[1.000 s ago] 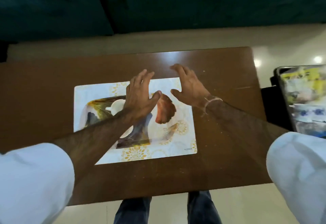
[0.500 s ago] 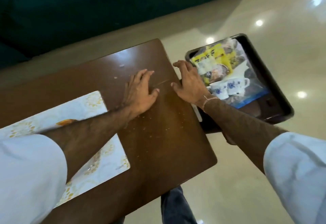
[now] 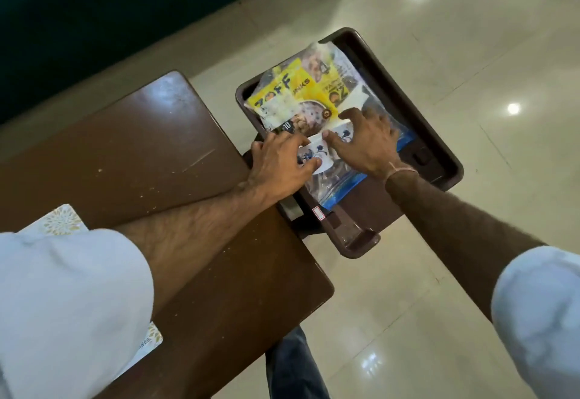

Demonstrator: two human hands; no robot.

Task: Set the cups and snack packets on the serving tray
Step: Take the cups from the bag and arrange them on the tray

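Mat [image 3: 59, 221]: white with gold print, on the table [image 3: 150, 147], well behind our left elbow; mostly hidden by the sleeve. A second ago both hands hovered over it; now it sits at the frame's edge.

Left hand [image 3: 279, 163]: half a second ago flat over bare table, now reached past the table's edge onto the brown tray [image 3: 408, 106]. Fingers curl round the near cup [image 3: 317, 155], white with blue flowers, thumb under its side. It looks like a closing hold, not yet a lift.

Cups: the second cup [image 3: 343, 132] lies just beyond the first, under our right thumb and index. Both rest on the packets, apparently tipped on their sides.

Right hand [image 3: 367, 143]: fingers spread, palm down over the second cup; whether it grips we cannot tell.

Packets [image 3: 292, 97]: yellow and clear bags, ahead of both hands; a clear bag with blue edge [image 3: 339, 193] lies under our right wrist.

Change read: our view has swung from mat to tray, and both hands have gone from empty air to contact. We judge the items already lie on the tray; what remains is likely to stand the cups upright.
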